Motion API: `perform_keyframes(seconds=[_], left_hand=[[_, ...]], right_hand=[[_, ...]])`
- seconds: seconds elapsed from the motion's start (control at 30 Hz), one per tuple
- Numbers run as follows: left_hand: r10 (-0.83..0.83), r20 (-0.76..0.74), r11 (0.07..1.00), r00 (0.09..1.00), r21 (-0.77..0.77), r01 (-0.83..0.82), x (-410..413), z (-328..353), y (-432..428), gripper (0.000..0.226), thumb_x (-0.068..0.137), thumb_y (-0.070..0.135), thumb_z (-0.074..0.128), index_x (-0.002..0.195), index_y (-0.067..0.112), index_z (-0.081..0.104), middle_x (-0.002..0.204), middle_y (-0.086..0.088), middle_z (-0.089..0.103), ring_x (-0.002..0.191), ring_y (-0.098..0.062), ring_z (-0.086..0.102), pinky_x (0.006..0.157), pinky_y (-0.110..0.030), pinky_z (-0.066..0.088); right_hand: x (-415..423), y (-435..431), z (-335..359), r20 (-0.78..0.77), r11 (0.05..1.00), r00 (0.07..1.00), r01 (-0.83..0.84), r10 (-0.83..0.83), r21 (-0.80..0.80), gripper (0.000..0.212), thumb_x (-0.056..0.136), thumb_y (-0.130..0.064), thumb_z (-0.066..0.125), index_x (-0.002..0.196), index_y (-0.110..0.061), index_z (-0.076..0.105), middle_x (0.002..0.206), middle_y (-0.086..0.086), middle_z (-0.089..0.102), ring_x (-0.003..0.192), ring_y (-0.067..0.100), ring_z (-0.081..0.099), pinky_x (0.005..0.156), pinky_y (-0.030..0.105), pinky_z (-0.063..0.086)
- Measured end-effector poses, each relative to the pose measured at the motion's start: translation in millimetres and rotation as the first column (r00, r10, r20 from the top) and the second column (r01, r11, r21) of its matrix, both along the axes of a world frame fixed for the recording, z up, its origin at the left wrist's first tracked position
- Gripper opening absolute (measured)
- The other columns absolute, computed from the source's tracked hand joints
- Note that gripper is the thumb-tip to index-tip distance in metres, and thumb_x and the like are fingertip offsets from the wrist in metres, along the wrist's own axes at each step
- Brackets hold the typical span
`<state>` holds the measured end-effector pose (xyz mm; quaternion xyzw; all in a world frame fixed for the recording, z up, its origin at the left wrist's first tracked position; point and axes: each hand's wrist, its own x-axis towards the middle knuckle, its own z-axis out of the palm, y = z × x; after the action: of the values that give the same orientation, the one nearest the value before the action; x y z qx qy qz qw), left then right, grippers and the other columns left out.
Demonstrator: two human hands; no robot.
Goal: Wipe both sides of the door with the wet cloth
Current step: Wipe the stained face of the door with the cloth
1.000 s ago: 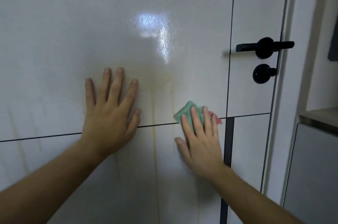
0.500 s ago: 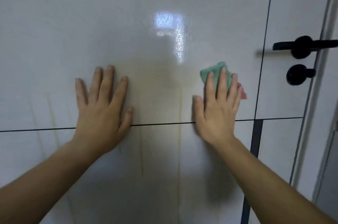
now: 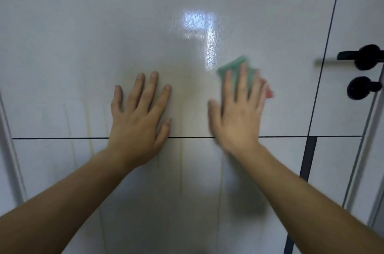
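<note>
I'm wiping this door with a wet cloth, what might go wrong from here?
The yellowish drip streaks on the door may dry into marks if missed. The right hand presses the cloth with flat fingers, so it might slip out. The left hand, flat on the door, may leave prints.

**Hands and cloth on the door, hardware at right**

On the door [image 3: 83,25], left of centre: left hand [image 3: 137,120], laid flat across the horizontal groove [image 3: 62,138]. Just right of it: right hand [image 3: 239,114], with cloth [image 3: 234,66] pinned beneath straight fingers. At far right: lever handle [image 3: 365,57], lock knob [image 3: 361,87] directly below.
</note>
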<state>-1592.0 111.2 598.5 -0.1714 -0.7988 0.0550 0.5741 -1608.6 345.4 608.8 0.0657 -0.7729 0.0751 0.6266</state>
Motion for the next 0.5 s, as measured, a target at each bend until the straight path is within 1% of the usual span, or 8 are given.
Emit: perform_keyframes(seconds=[0.1, 0.17, 0.23, 0.27, 0.33, 0.37, 0.4, 0.5], left_hand=[[-0.015, 0.004, 1.0, 1.0, -0.023, 0.015, 1.7, 0.8, -6.9, 0.066, 0.098, 0.042, 0.04, 0.158, 0.016, 0.035, 0.17, -0.014, 0.018, 0.156, -0.035, 0.018, 0.115, -0.066, 0.019], [-0.018, 0.014, 0.999, 1.0, -0.029, 0.018, 3.1, 1.7, -11.9, 0.065, 0.098, 0.042, 0.039, 0.158, 0.018, 0.035, 0.17, -0.012, 0.018, 0.157, -0.033, 0.017, 0.116, -0.064, 0.018], [-0.024, 0.034, 0.999, 0.999, -0.025, 0.024, 3.6, 2.1, -13.2, 0.065, 0.098, 0.041, 0.039, 0.158, 0.019, 0.035, 0.17, -0.011, 0.017, 0.157, -0.032, 0.015, 0.117, -0.063, 0.017], [-0.031, 0.043, 0.999, 0.999, -0.022, 0.032, 3.4, 1.9, -12.9, 0.065, 0.098, 0.041, 0.039, 0.158, 0.018, 0.036, 0.171, -0.011, 0.017, 0.158, -0.031, 0.014, 0.117, -0.063, 0.016], [-0.065, 0.056, 0.998, 0.996, -0.012, 0.066, 4.7, 1.3, -13.8, 0.065, 0.098, 0.04, 0.038, 0.158, 0.017, 0.036, 0.17, -0.011, 0.017, 0.158, -0.03, 0.013, 0.119, -0.063, 0.016], [-0.088, 0.062, 0.996, 0.994, -0.007, 0.088, 5.8, 0.8, -15.8, 0.065, 0.098, 0.039, 0.038, 0.158, 0.016, 0.036, 0.17, -0.013, 0.017, 0.158, -0.03, 0.013, 0.121, -0.063, 0.016], [-0.107, 0.066, 0.994, 0.992, -0.001, 0.107, 7.3, -0.2, -19.4, 0.065, 0.098, 0.039, 0.039, 0.158, 0.013, 0.036, 0.17, -0.014, 0.017, 0.158, -0.031, 0.014, 0.122, -0.063, 0.017], [-0.1, 0.05, 0.994, 0.994, 0.049, 0.098, 13.2, -7.2, -40.9, 0.067, 0.097, 0.037, 0.042, 0.155, 0.004, 0.037, 0.168, -0.021, 0.019, 0.156, -0.037, 0.016, 0.122, -0.063, 0.018]], right_hand=[[7.2, -9.2, -62.8, 0.072, 0.898, 0.997, -0.054, 0.025, 0.437, 0.069, 0.099, -0.049, 0.053, 0.158, -0.019, 0.032, 0.168, 0.007, 0.016, 0.155, 0.041, 0.013, 0.125, 0.059, 0.011], [5.0, 8.5, -54.7, 0.031, 0.825, 0.999, -0.023, 0.007, 0.565, 0.065, 0.1, -0.048, 0.053, 0.157, -0.023, 0.036, 0.167, 0.005, 0.022, 0.154, 0.039, 0.018, 0.125, 0.056, 0.013], [0.0, 22.9, -20.0, -0.008, 0.903, 1.0, 0.029, -0.029, 0.43, 0.064, 0.101, -0.045, 0.05, 0.158, -0.022, 0.033, 0.167, 0.007, 0.021, 0.154, 0.039, 0.016, 0.126, 0.055, 0.008], [-1.1, 27.3, -1.1, -0.014, 0.96, 0.999, 0.045, -0.042, 0.277, 0.065, 0.102, -0.045, 0.046, 0.159, -0.019, 0.029, 0.168, 0.009, 0.018, 0.155, 0.039, 0.012, 0.126, 0.054, 0.005], [0.5, 18.2, 11.6, 0.0, 0.999, 0.999, 0.035, -0.035, 0.034, 0.068, 0.104, -0.046, 0.037, 0.162, -0.015, 0.021, 0.17, 0.011, 0.008, 0.156, 0.04, 0.003, 0.126, 0.055, 0.001], [2.5, 7.6, 1.4, 0.005, 0.999, 0.999, 0.034, -0.034, 0.015, 0.07, 0.104, -0.048, 0.035, 0.162, -0.013, 0.02, 0.17, 0.012, 0.005, 0.156, 0.041, 0.001, 0.126, 0.056, 0.001], [3.2, -3.5, -18.7, 0.02, 0.997, 0.999, 0.026, -0.028, 0.074, 0.07, 0.103, -0.05, 0.035, 0.162, -0.013, 0.021, 0.17, 0.012, 0.004, 0.156, 0.041, 0.0, 0.125, 0.057, 0.002], [6.2, -20.6, -89.9, 0.089, 0.927, 0.996, -0.037, 0.004, 0.374, 0.065, 0.102, -0.052, 0.042, 0.156, -0.017, 0.037, 0.169, 0.006, 0.009, 0.156, 0.039, 0.006, 0.125, 0.058, 0.008]])
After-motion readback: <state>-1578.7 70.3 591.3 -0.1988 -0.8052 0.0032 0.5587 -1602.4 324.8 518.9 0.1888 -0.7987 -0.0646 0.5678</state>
